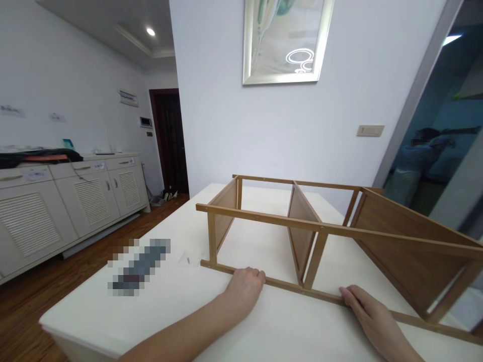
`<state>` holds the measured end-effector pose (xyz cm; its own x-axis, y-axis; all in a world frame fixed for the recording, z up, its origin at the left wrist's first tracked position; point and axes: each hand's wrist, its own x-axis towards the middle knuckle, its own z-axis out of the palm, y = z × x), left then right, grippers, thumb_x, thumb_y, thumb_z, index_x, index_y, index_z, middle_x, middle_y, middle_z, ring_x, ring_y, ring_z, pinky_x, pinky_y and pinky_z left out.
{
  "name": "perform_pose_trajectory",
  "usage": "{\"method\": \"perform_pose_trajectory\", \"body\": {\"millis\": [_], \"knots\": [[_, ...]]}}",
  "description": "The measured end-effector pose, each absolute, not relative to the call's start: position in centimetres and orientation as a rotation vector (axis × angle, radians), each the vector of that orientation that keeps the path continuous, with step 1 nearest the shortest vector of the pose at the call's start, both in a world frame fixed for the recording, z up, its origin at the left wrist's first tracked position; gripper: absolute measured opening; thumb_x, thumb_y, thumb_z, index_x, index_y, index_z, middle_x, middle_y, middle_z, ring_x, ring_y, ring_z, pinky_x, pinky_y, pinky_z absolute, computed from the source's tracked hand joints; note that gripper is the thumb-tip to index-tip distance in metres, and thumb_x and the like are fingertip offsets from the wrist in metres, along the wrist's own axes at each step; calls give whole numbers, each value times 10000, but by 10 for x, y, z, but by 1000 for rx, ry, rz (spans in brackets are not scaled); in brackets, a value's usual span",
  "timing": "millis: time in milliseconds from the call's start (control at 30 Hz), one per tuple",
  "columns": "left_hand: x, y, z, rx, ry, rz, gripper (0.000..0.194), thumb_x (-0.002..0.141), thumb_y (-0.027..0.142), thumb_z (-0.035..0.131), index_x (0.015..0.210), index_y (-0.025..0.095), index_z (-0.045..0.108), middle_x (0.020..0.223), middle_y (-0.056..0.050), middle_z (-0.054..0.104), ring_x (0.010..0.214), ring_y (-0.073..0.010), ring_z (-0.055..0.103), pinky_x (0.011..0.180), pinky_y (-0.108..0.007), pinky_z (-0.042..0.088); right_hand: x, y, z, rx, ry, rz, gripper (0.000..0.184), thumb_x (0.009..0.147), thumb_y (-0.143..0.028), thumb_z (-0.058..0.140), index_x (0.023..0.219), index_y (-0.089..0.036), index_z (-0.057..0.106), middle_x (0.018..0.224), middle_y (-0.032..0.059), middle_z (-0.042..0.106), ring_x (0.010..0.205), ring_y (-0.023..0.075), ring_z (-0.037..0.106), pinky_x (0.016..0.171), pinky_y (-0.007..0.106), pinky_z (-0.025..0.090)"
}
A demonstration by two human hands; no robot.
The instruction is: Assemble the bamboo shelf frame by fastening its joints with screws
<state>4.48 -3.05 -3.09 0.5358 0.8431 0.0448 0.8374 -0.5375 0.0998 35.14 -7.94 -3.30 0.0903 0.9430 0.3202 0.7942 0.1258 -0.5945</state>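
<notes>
A light-brown wooden shelf rack (302, 226) lies on its side on a white table (90, 322), its three visible shelf panels standing upright. My left hand (245, 294) is closed around the near bottom rail, between the left end panel and the middle one. Farther right along that same rail, my right hand (370, 314) grips it with the thumb on top and the other fingers partly hidden. Left of the rack sits a small clear bag (188, 260), apparently with a tiny screw-like piece in it.
A blurred-out dark object (139, 269) lies on the table's left part. White louvred cabinets (90, 201) line the left wall. The rack's far side is close to the wall (271, 136) with a framed picture (281, 79). A person (418, 156) shows beyond the opening at right.
</notes>
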Motion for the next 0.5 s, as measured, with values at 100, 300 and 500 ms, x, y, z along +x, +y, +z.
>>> {"method": "perform_pose_trajectory", "body": {"millis": [100,300,500], "knots": [[33,-31,-31,2690,1489,133,302,886,80,369,988,151,644,972,-118,712,887,-241,666,779,-365,510,335,-86,-33,-1687,-1727,280,490,845,-677,330,592,-264,405,562,22,543,562,215,550,585,324,455],[16,-35,-29,2657,1543,161,325,883,94,359,974,157,665,967,-121,717,887,-245,671,791,-370,501,315,-99,-35,-1629,-1746,232,497,897,-654,335,614,-253,406,585,13,519,580,197,517,582,308,428],[21,-37,-25,2613,1635,165,325,846,69,382,959,129,681,947,-159,708,882,-259,673,803,-381,493,306,-89,-34,-1508,-1724,165,488,936,-612,355,681,-225,508,624,5,530,609,174,495,597,283,405]]}}
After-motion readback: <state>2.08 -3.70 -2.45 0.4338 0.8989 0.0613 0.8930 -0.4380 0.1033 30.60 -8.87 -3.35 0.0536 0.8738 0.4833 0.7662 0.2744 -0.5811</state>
